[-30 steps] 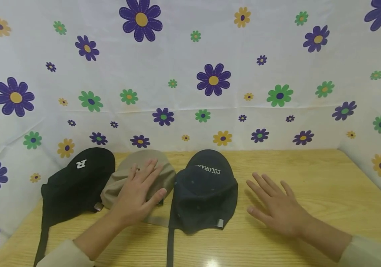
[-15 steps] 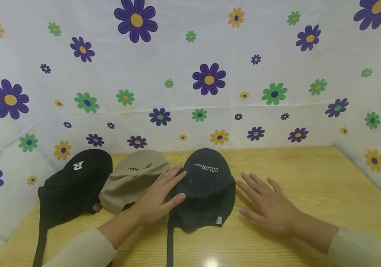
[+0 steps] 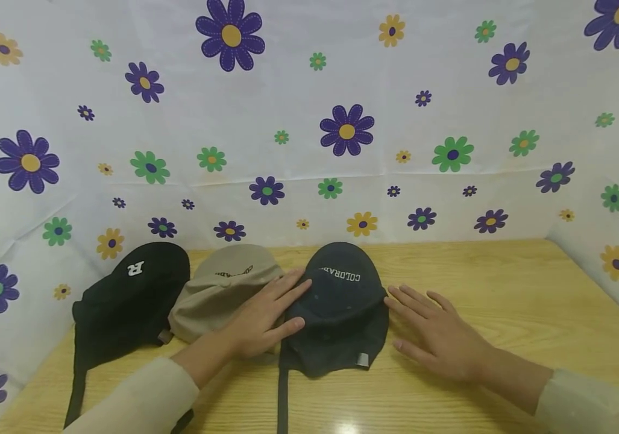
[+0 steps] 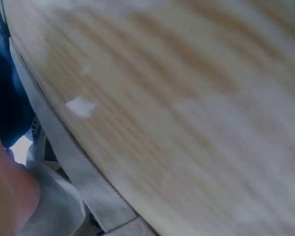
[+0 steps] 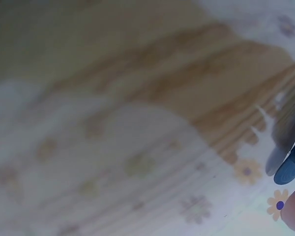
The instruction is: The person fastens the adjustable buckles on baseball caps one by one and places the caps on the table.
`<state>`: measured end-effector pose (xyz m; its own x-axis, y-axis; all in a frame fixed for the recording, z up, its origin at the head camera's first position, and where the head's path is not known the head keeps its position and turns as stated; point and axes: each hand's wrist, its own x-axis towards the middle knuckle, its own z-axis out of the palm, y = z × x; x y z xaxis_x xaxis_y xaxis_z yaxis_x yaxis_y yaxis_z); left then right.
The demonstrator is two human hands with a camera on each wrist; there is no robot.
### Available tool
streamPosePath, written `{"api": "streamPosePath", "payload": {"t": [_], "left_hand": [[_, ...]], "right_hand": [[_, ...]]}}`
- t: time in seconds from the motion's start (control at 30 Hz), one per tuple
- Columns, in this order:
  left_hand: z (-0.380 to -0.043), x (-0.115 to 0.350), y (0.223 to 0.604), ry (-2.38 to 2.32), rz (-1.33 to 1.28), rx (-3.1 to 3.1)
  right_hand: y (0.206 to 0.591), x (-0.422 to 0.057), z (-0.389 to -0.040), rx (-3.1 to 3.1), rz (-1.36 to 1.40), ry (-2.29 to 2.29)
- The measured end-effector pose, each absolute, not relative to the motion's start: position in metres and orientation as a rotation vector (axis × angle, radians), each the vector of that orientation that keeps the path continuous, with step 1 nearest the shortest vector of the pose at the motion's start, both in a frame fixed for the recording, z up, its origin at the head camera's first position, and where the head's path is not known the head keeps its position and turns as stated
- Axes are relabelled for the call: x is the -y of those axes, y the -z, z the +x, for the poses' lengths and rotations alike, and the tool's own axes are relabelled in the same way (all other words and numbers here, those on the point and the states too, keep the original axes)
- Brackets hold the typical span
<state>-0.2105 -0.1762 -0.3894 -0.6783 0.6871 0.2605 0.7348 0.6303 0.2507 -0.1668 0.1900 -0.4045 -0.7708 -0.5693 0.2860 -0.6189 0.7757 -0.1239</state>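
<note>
Three caps lie in a row on the wooden table. Rightmost is a dark navy cap (image 3: 336, 325) with white lettering on its front and a strap trailing toward the front edge. My left hand (image 3: 260, 316), fingers extended, lies at its left side, overlapping part of the beige cap (image 3: 211, 301) in the middle. On the navy cap's right side my right hand (image 3: 439, 337) has straight, spread fingers, their tips right at the cap's edge. In the left wrist view a beige strap (image 4: 78, 162) and part of the navy cap (image 4: 7, 88) show at the left.
At the far left lies a black cap (image 3: 130, 307) with a white letter, its strap hanging toward the front. The wooden table (image 3: 504, 289) extends to the right. A white cloth with flowers (image 3: 298, 90) hangs behind and along both sides.
My left hand has moved right, from on top of the beige cap to the navy cap's left side. My right hand has come slightly left to the navy cap's right edge.
</note>
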Motion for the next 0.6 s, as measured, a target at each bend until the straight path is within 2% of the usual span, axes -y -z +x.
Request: {"api": "streamPosePath", "payload": {"t": [0.6], "left_hand": [[-0.213, 0.165, 0.395, 0.286, -1.25, 2.771]], "right_hand": [[0.404, -0.188, -0.166, 2.746, 1.0, -0.507]]}}
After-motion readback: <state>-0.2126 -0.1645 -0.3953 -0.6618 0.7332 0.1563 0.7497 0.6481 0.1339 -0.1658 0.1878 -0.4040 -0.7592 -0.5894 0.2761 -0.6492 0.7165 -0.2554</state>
